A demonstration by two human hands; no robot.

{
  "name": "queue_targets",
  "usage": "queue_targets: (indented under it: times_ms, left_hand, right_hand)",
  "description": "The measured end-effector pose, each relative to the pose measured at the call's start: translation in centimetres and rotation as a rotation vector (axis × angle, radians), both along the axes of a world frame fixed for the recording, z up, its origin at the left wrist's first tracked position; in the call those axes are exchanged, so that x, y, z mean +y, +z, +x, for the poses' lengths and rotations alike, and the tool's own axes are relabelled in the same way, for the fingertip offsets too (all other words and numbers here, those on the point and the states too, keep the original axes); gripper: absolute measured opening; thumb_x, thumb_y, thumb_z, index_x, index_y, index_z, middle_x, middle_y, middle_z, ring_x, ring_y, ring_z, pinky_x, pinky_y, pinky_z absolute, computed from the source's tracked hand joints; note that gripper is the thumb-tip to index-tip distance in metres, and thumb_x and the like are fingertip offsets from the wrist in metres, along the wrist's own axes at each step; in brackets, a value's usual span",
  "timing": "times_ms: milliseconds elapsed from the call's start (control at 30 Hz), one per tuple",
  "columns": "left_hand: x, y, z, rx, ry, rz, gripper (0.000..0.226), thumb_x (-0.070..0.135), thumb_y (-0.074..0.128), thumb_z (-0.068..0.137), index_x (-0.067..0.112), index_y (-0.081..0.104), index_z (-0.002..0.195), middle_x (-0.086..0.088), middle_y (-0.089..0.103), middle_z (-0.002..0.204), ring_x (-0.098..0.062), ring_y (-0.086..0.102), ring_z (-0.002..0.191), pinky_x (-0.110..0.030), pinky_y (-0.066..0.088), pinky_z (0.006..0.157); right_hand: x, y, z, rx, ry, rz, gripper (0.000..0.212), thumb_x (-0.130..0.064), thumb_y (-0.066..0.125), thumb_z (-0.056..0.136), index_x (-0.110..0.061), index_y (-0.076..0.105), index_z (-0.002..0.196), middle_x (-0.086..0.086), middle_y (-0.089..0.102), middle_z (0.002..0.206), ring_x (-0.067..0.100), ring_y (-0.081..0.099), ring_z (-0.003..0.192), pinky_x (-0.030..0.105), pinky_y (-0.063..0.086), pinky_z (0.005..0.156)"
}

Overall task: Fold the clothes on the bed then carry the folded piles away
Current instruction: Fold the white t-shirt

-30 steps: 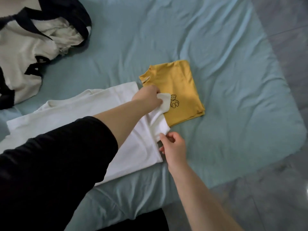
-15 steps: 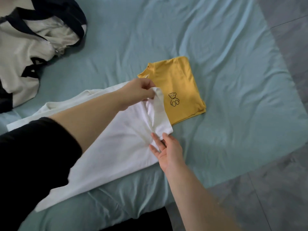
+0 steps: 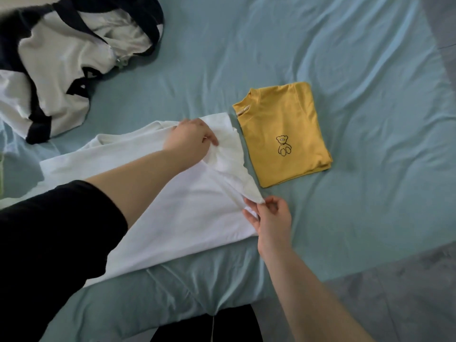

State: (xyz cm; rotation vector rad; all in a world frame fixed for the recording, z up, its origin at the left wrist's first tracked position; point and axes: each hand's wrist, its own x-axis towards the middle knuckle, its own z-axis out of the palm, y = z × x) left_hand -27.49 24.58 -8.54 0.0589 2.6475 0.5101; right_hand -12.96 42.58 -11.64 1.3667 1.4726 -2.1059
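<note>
A white T-shirt (image 3: 187,211) lies spread across the near half of the bed. My left hand (image 3: 190,141) grips the upper end of its right sleeve, which is turned in over the shirt body. My right hand (image 3: 271,218) pinches the lower corner of that sleeve between thumb and fingers. Just right of the sleeve lies a folded yellow T-shirt (image 3: 283,124) with a small bear drawing, flat on the sheet and apart from both hands.
An unfolded cream and black zip jacket (image 3: 56,77) lies crumpled at the far left. The teal sheet (image 3: 370,119) covers the bed (image 3: 333,250), whose corner falls away at the right. Grey floor (image 3: 407,304) shows at the lower right.
The sleeve has come off the yellow shirt and now lies folded in over the white shirt. My left hand moved left with it. My right hand went from flat fingers to pinching the corner.
</note>
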Motion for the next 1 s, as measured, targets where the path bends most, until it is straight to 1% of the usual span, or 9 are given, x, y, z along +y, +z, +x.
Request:
queue_targets:
  times_ms: [133, 233, 300, 400, 500, 567, 700, 900, 1000]
  left_hand:
    - [2.4, -0.7, 2.7, 0.104, -0.118, 0.141, 0.027, 0.016, 0.049, 0.092, 0.023, 0.069, 0.109, -0.001, 0.061, 0.118, -0.024, 0.053, 0.111, -0.034, 0.042, 0.095]
    - [3.2, -2.9, 3.6, -0.054, -0.191, 0.113, 0.058, 0.044, 0.049, 0.095, 0.025, 0.033, 0.147, 0.006, 0.029, 0.155, -0.017, 0.025, 0.141, -0.034, 0.025, 0.114]
    - [3.0, -4.3, 3.8, -0.103, -0.304, 0.002, 0.088, 0.063, 0.043, 0.089, 0.023, 0.000, 0.154, 0.007, -0.002, 0.161, -0.012, -0.004, 0.148, -0.034, 0.007, 0.120]
    - [2.7, -5.6, 4.5, -0.094, -0.402, -0.069, 0.107, 0.078, 0.038, 0.079, 0.023, -0.022, 0.149, 0.003, -0.023, 0.158, -0.011, -0.025, 0.143, -0.032, -0.010, 0.119]
    - [2.8, -5.9, 4.9, -0.076, -0.421, -0.129, 0.127, 0.090, 0.040, 0.064, 0.021, -0.028, 0.146, 0.003, -0.033, 0.154, -0.012, -0.033, 0.139, -0.034, -0.017, 0.115]
    - [3.2, -5.9, 5.1, -0.046, -0.445, -0.221, 0.138, 0.095, 0.039, 0.055, 0.019, -0.032, 0.144, 0.000, -0.037, 0.152, -0.019, -0.035, 0.139, -0.043, -0.017, 0.116]
    - [3.0, -5.4, 6.1, -0.020, -0.417, -0.278, 0.132, 0.095, 0.038, 0.056, 0.027, -0.036, 0.141, -0.003, -0.038, 0.151, -0.026, -0.038, 0.136, -0.056, -0.021, 0.109]
    - [-1.4, -3.7, 10.1, -0.116, -0.354, -0.237, 0.109, 0.078, 0.043, 0.077, 0.036, -0.036, 0.140, 0.001, -0.039, 0.151, -0.025, -0.033, 0.140, -0.054, -0.013, 0.114]
    - [-4.1, -2.4, 12.6, -0.197, -0.234, -0.158, 0.098, 0.068, 0.044, 0.085, 0.037, -0.028, 0.144, 0.001, -0.034, 0.154, -0.022, -0.026, 0.144, -0.047, -0.008, 0.119]
  right_hand:
    - [-0.1, -0.1, 0.8, 0.067, 0.181, 0.257, 0.022, 0.005, 0.051, 0.087, -0.016, 0.054, 0.084, 0.009, 0.067, 0.084, 0.015, 0.071, 0.078, 0.024, 0.057, 0.070]
    - [1.2, -0.6, 2.0, 0.168, 0.539, 0.662, 0.026, -0.006, 0.053, 0.088, -0.031, 0.056, 0.083, -0.012, 0.054, 0.094, 0.002, 0.055, 0.082, 0.011, 0.045, 0.065]
    - [2.7, -1.1, 2.8, 0.221, 0.846, 0.918, 0.017, -0.011, 0.054, 0.089, -0.026, 0.060, 0.088, -0.012, 0.047, 0.096, 0.004, 0.049, 0.079, 0.018, 0.040, 0.059]
    - [4.2, -1.4, 3.1, 0.236, 1.198, 1.056, 0.021, -0.008, 0.056, 0.088, -0.017, 0.065, 0.105, 0.003, 0.051, 0.099, 0.022, 0.053, 0.081, 0.035, 0.045, 0.059]
    - [4.7, -0.7, 2.7, 0.276, 1.226, 1.116, 0.032, -0.001, 0.060, 0.083, -0.014, 0.067, 0.111, 0.010, 0.058, 0.107, 0.029, 0.060, 0.091, 0.040, 0.052, 0.066]
    - [4.5, -0.2, 2.8, 0.375, 1.243, 1.243, 0.046, -0.002, 0.062, 0.079, -0.013, 0.063, 0.123, 0.013, 0.057, 0.129, 0.031, 0.058, 0.112, 0.043, 0.050, 0.086]
    - [4.4, -0.2, 3.3, 0.433, 1.618, 1.293, 0.058, -0.033, 0.040, 0.096, -0.018, 0.029, 0.151, -0.002, 0.024, 0.159, 0.017, 0.028, 0.145, 0.043, 0.021, 0.117]
    - [4.1, 0.9, 3.3, 0.261, 1.699, 1.337, 0.054, -0.041, 0.039, 0.100, -0.019, 0.034, 0.149, -0.005, 0.027, 0.158, 0.015, 0.025, 0.146, 0.042, 0.007, 0.119]
    - [1.9, 2.9, 3.0, 0.340, 1.597, 1.353, 0.043, -0.029, 0.053, 0.093, -0.017, 0.056, 0.134, 0.002, 0.044, 0.150, 0.021, 0.044, 0.136, 0.046, 0.024, 0.115]
